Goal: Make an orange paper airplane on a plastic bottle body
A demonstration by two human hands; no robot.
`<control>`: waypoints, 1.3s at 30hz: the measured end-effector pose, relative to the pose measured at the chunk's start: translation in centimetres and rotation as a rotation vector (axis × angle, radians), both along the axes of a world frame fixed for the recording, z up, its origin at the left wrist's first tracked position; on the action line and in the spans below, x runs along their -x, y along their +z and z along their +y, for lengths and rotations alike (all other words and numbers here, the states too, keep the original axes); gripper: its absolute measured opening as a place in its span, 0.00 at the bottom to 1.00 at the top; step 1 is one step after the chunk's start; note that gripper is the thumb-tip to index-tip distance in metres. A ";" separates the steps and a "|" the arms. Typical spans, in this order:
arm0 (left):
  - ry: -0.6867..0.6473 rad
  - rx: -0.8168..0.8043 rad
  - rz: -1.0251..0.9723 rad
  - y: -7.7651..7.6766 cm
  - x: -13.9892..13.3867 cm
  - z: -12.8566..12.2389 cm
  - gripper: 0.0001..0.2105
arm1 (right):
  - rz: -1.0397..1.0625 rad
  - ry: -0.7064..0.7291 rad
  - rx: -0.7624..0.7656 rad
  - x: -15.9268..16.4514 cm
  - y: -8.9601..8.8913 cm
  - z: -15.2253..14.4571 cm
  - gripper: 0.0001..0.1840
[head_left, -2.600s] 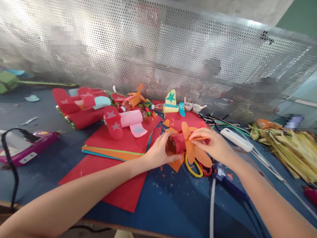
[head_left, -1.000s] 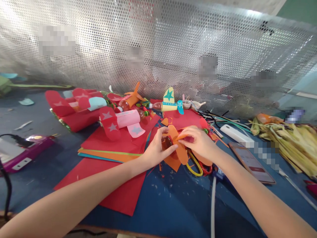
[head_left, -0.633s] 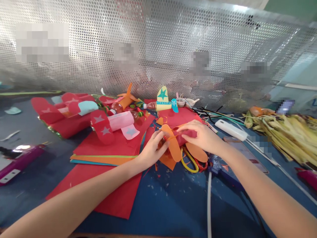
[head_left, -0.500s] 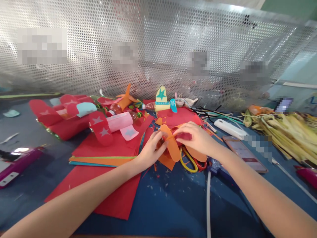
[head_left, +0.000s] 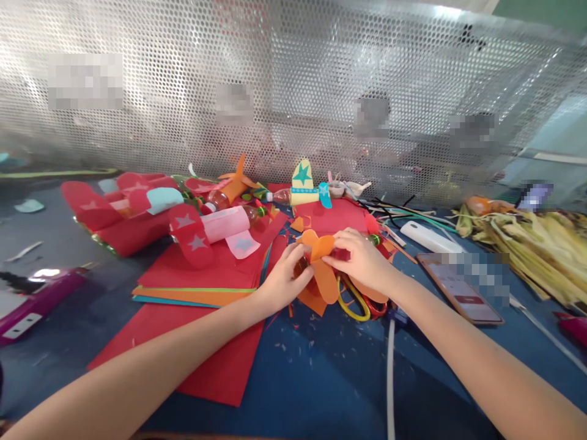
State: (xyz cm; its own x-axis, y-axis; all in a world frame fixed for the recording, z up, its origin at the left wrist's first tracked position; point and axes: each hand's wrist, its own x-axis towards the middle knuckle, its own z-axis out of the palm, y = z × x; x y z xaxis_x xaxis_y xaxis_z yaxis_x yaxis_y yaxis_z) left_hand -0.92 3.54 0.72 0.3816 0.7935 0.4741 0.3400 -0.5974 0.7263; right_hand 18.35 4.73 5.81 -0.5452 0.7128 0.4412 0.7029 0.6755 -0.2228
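My left hand (head_left: 285,278) is closed around a brownish plastic bottle (head_left: 301,264), mostly hidden by the fingers. Orange paper pieces are on the bottle; one long rounded orange paper strip (head_left: 325,283) points down toward me. My right hand (head_left: 355,256) pinches a smaller rounded orange paper piece (head_left: 322,245), which stands up across the strip. Beneath the hands lie a flat orange paper scrap (head_left: 313,300), yellow-handled scissors (head_left: 353,315) and a red handle (head_left: 378,308). A green cap (head_left: 375,239) shows just beyond my right hand.
Left of my hands are stacked red paper sheets (head_left: 215,348) and bottle-and-paper planes, one pink (head_left: 227,225). A yellow plane (head_left: 304,194) stands behind. To the right lie a phone (head_left: 458,290), a white glue gun or similar tool (head_left: 428,237), a white cable (head_left: 391,379) and dried husks (head_left: 518,244).
The smaller orange piece now stands up between my hands, bent across the long strip. My right hand has shifted slightly, and the whole view has moved a little.
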 end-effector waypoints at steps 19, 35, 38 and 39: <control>-0.015 -0.051 -0.004 0.2 -0.1 -0.4 0.05 | 0.037 0.095 0.023 -0.2 0.1 -0.9 0.10; -0.110 0.133 -0.123 -0.9 0.5 -0.2 0.27 | -0.210 -0.485 0.220 -9.9 -1.1 -9.3 0.12; -0.101 0.123 -0.097 -1.2 0.4 -0.1 0.32 | -0.213 -0.467 0.287 -11.6 -2.6 -11.6 0.22; -0.096 0.119 -0.088 -1.2 0.3 -0.1 0.33 | -0.203 -0.468 0.291 -11.8 -3.2 -12.1 0.23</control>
